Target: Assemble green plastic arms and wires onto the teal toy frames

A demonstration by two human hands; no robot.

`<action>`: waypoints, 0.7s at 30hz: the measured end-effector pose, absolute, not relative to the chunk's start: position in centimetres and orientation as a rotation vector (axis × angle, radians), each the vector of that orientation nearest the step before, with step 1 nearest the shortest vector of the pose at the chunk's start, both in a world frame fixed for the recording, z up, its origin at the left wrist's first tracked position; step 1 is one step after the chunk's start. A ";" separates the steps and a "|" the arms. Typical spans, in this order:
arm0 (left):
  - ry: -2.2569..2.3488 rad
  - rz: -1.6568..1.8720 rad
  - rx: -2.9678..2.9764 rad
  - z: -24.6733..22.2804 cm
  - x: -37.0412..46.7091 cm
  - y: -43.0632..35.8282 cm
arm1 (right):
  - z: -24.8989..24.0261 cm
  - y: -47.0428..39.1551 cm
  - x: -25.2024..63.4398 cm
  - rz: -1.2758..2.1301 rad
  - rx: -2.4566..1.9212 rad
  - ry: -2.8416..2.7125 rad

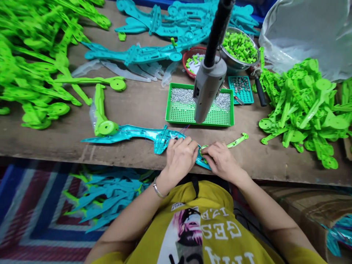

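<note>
A long turquoise plastic shell [132, 132] lies along the front edge of the workbench, with thin wires running over it. My left hand [180, 157] rests on its right half, fingers curled round it. At the shell's right end, my right hand [222, 160] pinches the round end of a bright green plastic arm [238, 141], whose thin end points up to the right. My fingers hide most of where the two parts meet. Another green arm [106, 126] sits with its round end over the shell's left part.
An electric screwdriver [210, 88] hangs above a green tray [199, 119] of small metal screws. Heaps of green arms [308, 106] lie at both sides. Behind are turquoise shells [132, 55], a red basket [189, 60], a metal bowl [238, 66] and a small turquoise tray [249, 97].
</note>
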State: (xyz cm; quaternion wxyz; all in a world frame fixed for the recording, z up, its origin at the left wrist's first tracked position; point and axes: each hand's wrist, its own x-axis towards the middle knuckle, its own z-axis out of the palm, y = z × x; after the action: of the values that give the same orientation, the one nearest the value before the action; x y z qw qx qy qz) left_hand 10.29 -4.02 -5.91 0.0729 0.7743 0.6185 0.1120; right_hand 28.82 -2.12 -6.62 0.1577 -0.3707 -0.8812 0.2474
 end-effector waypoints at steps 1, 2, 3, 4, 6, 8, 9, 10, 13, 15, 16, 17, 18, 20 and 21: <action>1.836 0.347 2.303 -5.7 9.9 -4.0 | -6.7 -2.2 28.8 0.715 -1.082 -2.511; 1.813 0.363 2.275 -5.5 9.5 -4.0 | -6.6 -2.2 28.7 0.723 -1.104 -2.509; 1.789 0.387 2.244 -5.4 9.1 -4.0 | -6.5 -2.2 28.7 0.728 -1.126 -2.518; 1.768 0.415 2.212 -5.3 8.7 -3.9 | -6.4 -2.2 28.6 0.727 -1.146 -2.535; 1.720 0.465 2.159 -5.2 8.0 -3.7 | -6.3 -2.2 28.4 0.706 -1.168 -2.587; 1.670 0.500 2.130 -5.3 7.6 -3.3 | -6.2 -2.1 28.2 0.671 -1.168 -2.642; 1.652 0.511 2.120 -5.3 7.5 -3.0 | -6.2 -2.1 28.1 0.655 -1.163 -2.664; 1.641 0.517 2.113 -5.4 7.5 -2.7 | -6.2 -2.0 28.0 0.643 -1.158 -2.680; 1.623 0.483 2.100 -5.2 7.3 -1.8 | -6.1 -2.0 27.9 0.627 -1.150 -2.707; 1.607 0.400 2.109 -4.8 7.0 -1.4 | -6.1 -1.9 27.9 0.626 -1.150 -2.706; 1.611 0.352 2.126 -4.4 6.8 -1.3 | -6.1 -1.9 27.9 0.628 -1.152 -2.702; 1.627 0.310 2.152 -4.0 6.5 -1.2 | -6.1 -1.9 27.9 0.632 -1.155 -2.697; 1.652 0.283 2.186 -3.5 6.3 -1.2 | -6.1 -1.9 27.8 0.638 -1.158 -2.690; 1.675 0.281 2.274 -2.5 6.0 -1.3 | -6.1 -1.8 27.8 0.658 -1.166 -2.679; 1.645 0.299 2.315 -2.1 5.9 -1.5 | -6.1 -1.8 27.8 0.670 -1.169 -2.673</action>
State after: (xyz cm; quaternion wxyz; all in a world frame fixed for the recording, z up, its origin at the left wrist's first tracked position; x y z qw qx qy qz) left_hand 5.91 -1.47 -2.08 0.1424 0.8024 0.5702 0.1037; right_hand 27.84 -1.84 -6.11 0.0741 -0.3895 -0.8905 0.2233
